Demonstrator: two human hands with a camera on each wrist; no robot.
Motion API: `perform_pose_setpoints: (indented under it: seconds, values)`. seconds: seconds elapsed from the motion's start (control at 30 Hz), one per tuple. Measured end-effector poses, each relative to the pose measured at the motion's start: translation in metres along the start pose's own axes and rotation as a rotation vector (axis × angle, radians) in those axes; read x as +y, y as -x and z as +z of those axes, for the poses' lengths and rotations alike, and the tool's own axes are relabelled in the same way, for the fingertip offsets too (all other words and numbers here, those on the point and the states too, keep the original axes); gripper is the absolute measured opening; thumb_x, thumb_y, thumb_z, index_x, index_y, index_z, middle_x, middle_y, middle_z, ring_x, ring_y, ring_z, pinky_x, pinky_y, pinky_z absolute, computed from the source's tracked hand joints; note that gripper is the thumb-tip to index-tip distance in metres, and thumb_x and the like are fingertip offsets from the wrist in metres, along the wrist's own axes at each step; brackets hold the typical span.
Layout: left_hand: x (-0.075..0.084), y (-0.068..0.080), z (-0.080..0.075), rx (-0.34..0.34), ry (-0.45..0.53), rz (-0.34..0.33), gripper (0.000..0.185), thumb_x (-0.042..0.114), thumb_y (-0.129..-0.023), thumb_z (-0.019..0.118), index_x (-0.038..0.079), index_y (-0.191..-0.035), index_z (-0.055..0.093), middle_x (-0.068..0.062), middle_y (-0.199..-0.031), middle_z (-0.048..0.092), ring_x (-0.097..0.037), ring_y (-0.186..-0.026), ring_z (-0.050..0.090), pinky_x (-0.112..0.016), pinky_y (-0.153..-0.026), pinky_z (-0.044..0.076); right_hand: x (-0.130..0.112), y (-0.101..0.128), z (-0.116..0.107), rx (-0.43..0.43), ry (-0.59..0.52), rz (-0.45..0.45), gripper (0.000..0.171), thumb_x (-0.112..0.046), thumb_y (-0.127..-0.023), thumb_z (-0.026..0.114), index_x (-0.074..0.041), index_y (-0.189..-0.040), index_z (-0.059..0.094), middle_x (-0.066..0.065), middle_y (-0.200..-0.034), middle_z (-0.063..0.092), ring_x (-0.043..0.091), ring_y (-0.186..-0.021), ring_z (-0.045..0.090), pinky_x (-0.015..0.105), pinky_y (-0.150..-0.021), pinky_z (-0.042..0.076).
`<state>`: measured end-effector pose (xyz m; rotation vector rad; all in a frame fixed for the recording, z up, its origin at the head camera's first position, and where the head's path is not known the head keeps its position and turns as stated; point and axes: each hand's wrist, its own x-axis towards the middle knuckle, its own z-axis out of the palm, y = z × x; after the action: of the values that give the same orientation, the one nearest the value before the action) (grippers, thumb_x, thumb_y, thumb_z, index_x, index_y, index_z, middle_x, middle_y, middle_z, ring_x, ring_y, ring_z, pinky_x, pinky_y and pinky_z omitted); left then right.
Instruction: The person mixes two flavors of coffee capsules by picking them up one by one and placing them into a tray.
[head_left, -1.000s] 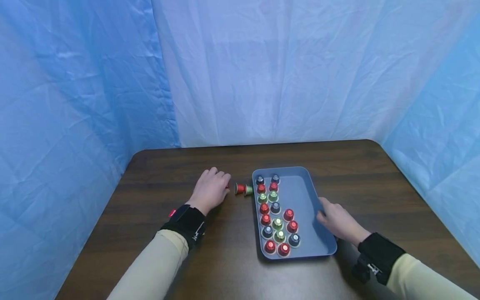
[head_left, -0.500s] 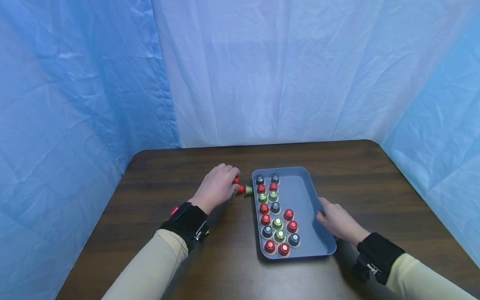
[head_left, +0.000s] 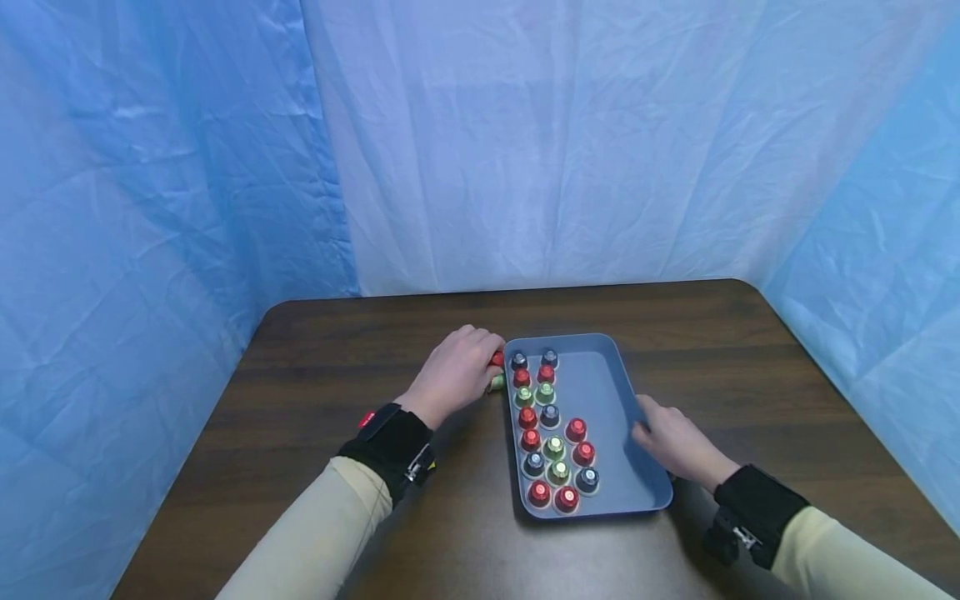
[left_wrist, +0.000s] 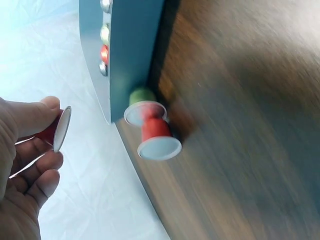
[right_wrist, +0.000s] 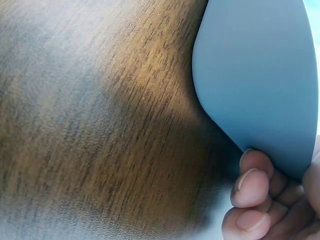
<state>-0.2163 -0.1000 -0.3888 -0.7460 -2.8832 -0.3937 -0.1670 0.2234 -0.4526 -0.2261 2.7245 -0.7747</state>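
My left hand [head_left: 459,371] pinches a red coffee capsule [left_wrist: 49,133] between thumb and fingers, just outside the tray's left rim near its far end. The capsule's pale lid faces sideways in the left wrist view. Below it on the table lie a green capsule [left_wrist: 142,96], close against the tray wall, and another red capsule [left_wrist: 156,131]; in the head view the hand mostly covers them. With thumb and curled fingers, my right hand [head_left: 678,437] grips the right rim of the blue-grey tray [head_left: 609,375]. Several red, green and dark blue capsules stand lid-down in it, in columns at the left.
The dark wooden table [head_left: 360,333] extends around the tray, with rounded far corners. Blue sheeting [head_left: 540,150] hangs behind and at both sides. The tray's right half shows a bare floor [head_left: 626,467].
My left hand has moved right, toward the tray, lifting a red capsule off the table. The right hand and tray have stayed in place.
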Motion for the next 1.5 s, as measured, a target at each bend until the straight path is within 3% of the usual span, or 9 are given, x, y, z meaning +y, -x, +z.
perform_pose_setpoints:
  seconds: [0.33,0.63,0.9,1.17,1.5]
  values:
    - [0.026,-0.01,0.012,-0.044,0.033,0.093,0.038,0.025,-0.088,0.083,0.014,-0.12,0.069,0.001,-0.112,0.066,-0.014,-0.104,0.059,-0.029,-0.088,0.053,0.0,0.0,0.0,0.007,0.007,-0.003,0.053,-0.01,-0.101,0.057,0.015,-0.144,0.037,0.036,-0.132,0.057,0.047,-0.116,0.064,0.054,-0.089,0.056]
    - [0.049,-0.016,0.028,-0.084,-0.026,0.218,0.031,0.024,-0.092,0.078,0.015,-0.12,0.068,0.001,-0.112,0.062,-0.015,-0.109,0.059,-0.028,-0.095,0.051,0.0,0.002,0.001,0.008,0.002,-0.002,0.055,-0.011,-0.101,0.058,0.015,-0.145,0.037,0.036,-0.134,0.056,0.048,-0.117,0.063,0.054,-0.09,0.055]
    - [0.064,-0.021,0.039,-0.14,-0.016,0.243,0.029,0.025,-0.094,0.076,0.017,-0.121,0.067,0.003,-0.114,0.062,-0.013,-0.11,0.058,-0.028,-0.1,0.049,-0.001,0.002,0.0,0.01,-0.004,-0.002,0.054,-0.01,-0.101,0.058,0.015,-0.144,0.037,0.036,-0.133,0.057,0.043,-0.111,0.067,0.052,-0.088,0.057]
    - [0.073,-0.026,0.049,-0.175,-0.008,0.276,0.029,0.022,-0.095,0.075,0.017,-0.122,0.067,0.005,-0.11,0.061,-0.011,-0.11,0.061,-0.026,-0.097,0.05,0.001,0.002,0.0,0.0,-0.018,0.006,0.054,-0.012,-0.101,0.058,0.013,-0.145,0.037,0.034,-0.132,0.059,0.041,-0.109,0.068,0.047,-0.085,0.059]
    - [0.075,-0.028,0.062,-0.211,-0.156,0.32,0.024,0.025,-0.096,0.074,0.024,-0.119,0.068,0.008,-0.116,0.066,-0.014,-0.116,0.059,-0.034,-0.103,0.045,0.001,0.002,-0.001,-0.006,-0.014,0.003,0.055,-0.012,-0.102,0.058,0.014,-0.145,0.036,0.035,-0.132,0.058,0.045,-0.115,0.065,0.05,-0.087,0.058]
